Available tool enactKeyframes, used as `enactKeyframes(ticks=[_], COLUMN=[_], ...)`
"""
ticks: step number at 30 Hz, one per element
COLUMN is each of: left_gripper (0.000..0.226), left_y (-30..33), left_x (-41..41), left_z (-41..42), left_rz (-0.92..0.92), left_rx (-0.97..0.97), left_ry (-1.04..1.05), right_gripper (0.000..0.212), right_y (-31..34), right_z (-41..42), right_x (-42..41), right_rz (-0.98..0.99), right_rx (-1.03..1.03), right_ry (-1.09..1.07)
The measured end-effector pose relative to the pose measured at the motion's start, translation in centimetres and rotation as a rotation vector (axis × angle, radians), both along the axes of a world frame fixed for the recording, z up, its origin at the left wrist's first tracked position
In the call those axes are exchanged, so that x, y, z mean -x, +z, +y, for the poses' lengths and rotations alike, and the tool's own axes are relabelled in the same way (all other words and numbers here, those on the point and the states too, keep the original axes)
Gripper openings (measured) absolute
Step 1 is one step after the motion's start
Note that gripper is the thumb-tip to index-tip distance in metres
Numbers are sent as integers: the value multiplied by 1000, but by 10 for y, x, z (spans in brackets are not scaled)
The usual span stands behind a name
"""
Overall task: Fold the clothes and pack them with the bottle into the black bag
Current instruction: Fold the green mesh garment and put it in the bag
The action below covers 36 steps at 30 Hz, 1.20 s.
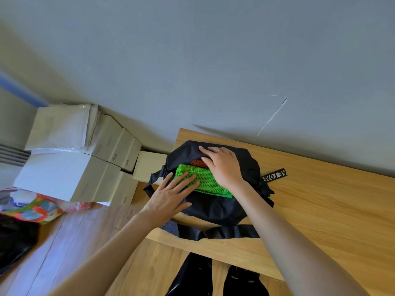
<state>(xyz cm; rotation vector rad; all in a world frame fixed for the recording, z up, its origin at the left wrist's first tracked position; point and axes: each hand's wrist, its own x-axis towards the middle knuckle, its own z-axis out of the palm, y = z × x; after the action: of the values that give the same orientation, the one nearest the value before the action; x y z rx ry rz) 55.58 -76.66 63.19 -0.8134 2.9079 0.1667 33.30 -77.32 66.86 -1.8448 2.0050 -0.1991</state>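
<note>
Both hands flat, left hand [171,194] pressing green mesh [205,182], right hand [222,165] on black bag [215,208]

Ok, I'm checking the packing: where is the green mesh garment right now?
In the head view, the green mesh garment sits in the open mouth of the black bag on the wooden table, under the left hand's fingers, beside the right hand.

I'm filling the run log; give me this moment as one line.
stage: packing | left hand: flat on green mesh garment | right hand: on black bag top flap | orange item: inside | bottle: unseen
</note>
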Motion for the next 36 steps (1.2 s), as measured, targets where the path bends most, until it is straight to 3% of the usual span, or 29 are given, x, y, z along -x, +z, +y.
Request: enactKeyframes(ticks=[8, 11, 14, 17, 22, 27, 32, 36], left_gripper=[53, 44, 35, 31, 34, 46, 32, 46], left_y=[10, 18, 24, 23, 24, 21, 27, 30], left_x=[6, 3, -3, -8, -14, -19, -17, -22], left_z=[-4, -7, -13, -21, -33, -34, -39, -45], left_rz=[128, 320, 400, 370, 267, 206, 432, 458], left_rx=[1, -55, -56, -63, -130, -171, -573, -690], left_ry=[50, 118, 319, 472, 462, 395, 451, 435], right_gripper=[45, 48, 40, 32, 32, 35, 38, 36], right_y=[15, 18, 14, 10, 4, 5, 7, 10], right_z=[4, 25, 47, 61, 58, 45, 35, 30], right_x=[0, -7, -17, -29, -33, -35, -37, -40], right_rz=[-29, -64, -142, -330, -555, -529, -541, -488], right_rx=[12, 203, 378, 255, -20, -97, -201, -264], right_ry=[14, 91, 134, 116, 19, 51, 66, 101])
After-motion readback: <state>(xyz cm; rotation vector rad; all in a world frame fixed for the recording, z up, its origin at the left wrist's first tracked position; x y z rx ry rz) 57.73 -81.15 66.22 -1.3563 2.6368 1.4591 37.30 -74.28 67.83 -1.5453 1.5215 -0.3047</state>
